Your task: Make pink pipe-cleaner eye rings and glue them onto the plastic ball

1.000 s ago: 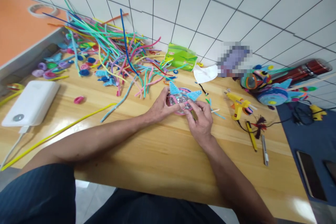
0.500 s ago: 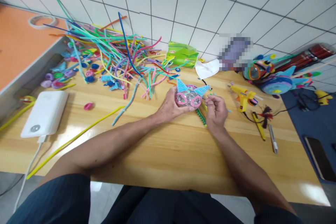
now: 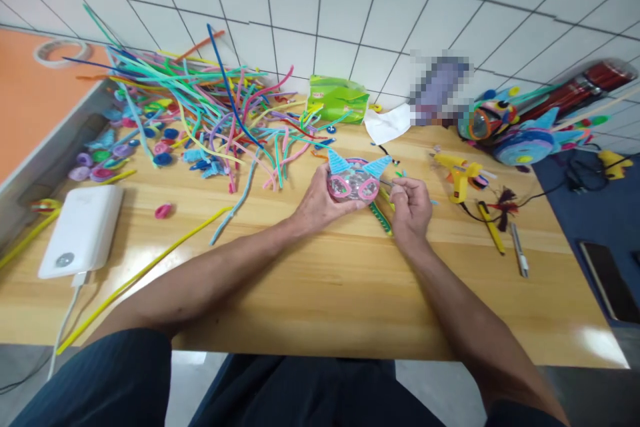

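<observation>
In my left hand is a clear plastic craft piece with two pink oval rings on its front and two light-blue pointed ears on top. The fingers curl round its left side, with the thumb along the bottom. Just right of the piece, my right hand is closed in a pinch. A thin dark tip shows at its fingers and points toward the piece, but its kind is unclear. Under and between the hands lies a tool with a green-and-yellow handle, partly covered by the right hand.
A heap of pipe cleaners spreads across the back left. The white power bank trails a cable at left. At right lie a yellow glue gun, a yellow marker-like stick and a craft knife. A green packet leans against the wall.
The whole view has shifted slightly. Both hands keep nearly the same hold, and the right fingers stay pinched beside the craft piece.
</observation>
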A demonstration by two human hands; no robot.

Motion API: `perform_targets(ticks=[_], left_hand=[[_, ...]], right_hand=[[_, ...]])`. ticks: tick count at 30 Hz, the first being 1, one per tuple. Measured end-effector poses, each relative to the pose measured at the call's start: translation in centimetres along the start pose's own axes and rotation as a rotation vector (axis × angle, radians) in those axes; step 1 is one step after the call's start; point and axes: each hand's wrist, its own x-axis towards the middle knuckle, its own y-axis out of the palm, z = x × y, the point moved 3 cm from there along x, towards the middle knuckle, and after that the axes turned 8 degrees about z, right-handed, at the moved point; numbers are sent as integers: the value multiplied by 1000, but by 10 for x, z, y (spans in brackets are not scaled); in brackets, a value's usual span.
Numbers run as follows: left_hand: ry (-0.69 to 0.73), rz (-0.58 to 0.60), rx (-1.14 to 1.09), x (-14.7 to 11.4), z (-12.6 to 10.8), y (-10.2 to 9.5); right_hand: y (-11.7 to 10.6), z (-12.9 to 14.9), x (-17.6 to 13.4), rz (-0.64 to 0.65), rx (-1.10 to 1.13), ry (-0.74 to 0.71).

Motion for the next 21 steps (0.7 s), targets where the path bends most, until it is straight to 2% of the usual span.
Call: perform_targets(ticks=[3, 8, 13, 17, 21], left_hand=[[-14, 16, -83, 2, 5, 1], [-1, 15, -85, 3, 5, -4], [11, 10, -71, 0, 6, -9], [2, 30, -64, -3, 10, -11], [2, 9, -50, -4, 12, -11]], right_hand=[[3, 4, 3, -17, 188, 16], [6, 7, 13, 13, 447, 89], [-2, -5, 21, -16, 538, 212], [-11, -19, 27, 31, 619, 259], [-15, -30, 30, 48, 600, 296]])
